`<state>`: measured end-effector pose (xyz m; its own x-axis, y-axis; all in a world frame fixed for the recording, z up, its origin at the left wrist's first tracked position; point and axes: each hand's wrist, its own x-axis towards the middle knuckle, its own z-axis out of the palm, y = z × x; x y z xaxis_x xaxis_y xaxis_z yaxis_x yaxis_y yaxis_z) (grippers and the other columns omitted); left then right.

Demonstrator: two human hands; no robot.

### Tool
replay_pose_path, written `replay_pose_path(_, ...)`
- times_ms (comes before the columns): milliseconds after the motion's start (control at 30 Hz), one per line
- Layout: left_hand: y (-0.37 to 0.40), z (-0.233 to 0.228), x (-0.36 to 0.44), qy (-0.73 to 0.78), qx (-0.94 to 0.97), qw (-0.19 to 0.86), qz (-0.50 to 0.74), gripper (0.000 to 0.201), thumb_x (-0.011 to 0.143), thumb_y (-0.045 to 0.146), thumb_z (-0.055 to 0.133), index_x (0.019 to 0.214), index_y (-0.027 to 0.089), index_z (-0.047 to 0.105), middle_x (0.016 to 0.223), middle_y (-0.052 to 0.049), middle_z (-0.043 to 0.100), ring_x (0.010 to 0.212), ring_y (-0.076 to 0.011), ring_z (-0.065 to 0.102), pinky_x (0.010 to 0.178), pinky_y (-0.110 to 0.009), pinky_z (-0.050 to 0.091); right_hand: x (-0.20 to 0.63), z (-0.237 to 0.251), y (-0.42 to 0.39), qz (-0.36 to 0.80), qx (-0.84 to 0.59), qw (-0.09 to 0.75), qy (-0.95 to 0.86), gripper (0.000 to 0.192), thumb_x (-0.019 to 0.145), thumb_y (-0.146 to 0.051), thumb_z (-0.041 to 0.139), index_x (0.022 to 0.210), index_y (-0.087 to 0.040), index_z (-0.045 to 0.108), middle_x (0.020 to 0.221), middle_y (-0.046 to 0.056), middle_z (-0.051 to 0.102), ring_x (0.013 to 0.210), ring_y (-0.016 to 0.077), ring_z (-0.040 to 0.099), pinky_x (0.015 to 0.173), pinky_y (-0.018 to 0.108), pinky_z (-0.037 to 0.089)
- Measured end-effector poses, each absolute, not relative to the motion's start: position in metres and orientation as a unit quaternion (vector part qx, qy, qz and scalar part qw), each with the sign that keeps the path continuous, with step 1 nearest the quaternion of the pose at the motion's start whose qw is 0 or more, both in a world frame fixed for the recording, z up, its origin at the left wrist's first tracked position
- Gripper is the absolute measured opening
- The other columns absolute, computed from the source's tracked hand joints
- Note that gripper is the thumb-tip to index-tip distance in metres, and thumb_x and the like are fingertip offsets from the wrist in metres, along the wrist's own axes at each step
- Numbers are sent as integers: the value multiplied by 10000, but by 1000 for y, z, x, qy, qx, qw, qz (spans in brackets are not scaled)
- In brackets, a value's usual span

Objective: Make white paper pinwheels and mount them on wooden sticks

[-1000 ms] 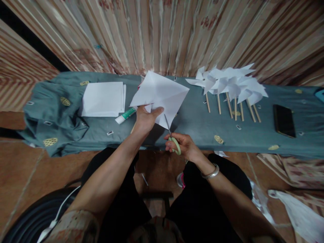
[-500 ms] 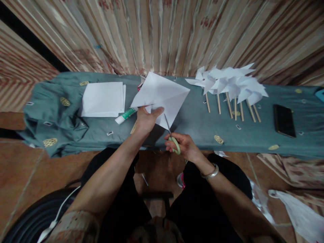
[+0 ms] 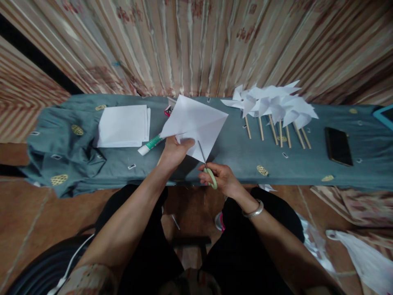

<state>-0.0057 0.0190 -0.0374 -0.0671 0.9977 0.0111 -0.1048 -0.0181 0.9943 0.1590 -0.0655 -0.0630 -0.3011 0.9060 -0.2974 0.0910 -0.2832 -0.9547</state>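
Note:
My left hand (image 3: pixel 176 152) grips a white square sheet of paper (image 3: pixel 199 119) near its lower left edge, thumb on top. A slit shows in the paper beside that thumb. My right hand (image 3: pixel 221 177) is closed around the green-handled scissors (image 3: pixel 212 178), whose blades lie at the paper's lowest corner. Whether the blades are parted there is hard to make out. Left of the paper lies a glue stick (image 3: pixel 152 144) with a green label, partly behind the sheet. Further left rests a stack of white paper (image 3: pixel 123 126).
Several white paper pinwheels (image 3: pixel 273 102) on wooden sticks lie right of centre on the green cloth (image 3: pixel 239 159). A dark phone (image 3: pixel 338 146) and a blue-edged device (image 3: pixel 383 116) are farther right. A pleated curtain (image 3: pixel 196 49) hangs behind. A plastic bag (image 3: pixel 365 254) lies on the floor.
The view has shifted slightly, so the bench items appear a little lower and farther left. Both hands keep their hold, and the scissors stay at the paper's lower corner.

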Motion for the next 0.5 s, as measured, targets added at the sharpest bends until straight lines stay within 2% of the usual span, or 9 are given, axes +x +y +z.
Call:
replay_pose_path(300, 17, -37, -7, 498, 467, 498, 535, 159, 591, 228, 697, 723, 173, 627, 715, 1, 630, 640, -136, 550, 646, -269, 438, 158, -65, -65, 631, -498, 326, -498, 317, 734, -447, 739, 922, -198, 682, 645, -21, 658, 545, 97, 570, 517, 216, 447)
replay_pose_path(500, 15, -42, -8, 495, 476, 512, 516, 226, 622, 256, 710, 823, 169, 654, 777, -16, 687, 688, -162, 597, 667, -288, 462, 160, -66, -64, 625, -503, 334, -494, 381, 720, -450, 759, 991, -189, 694, 698, -1, 688, 591, 119, 614, 540, 231, 475)
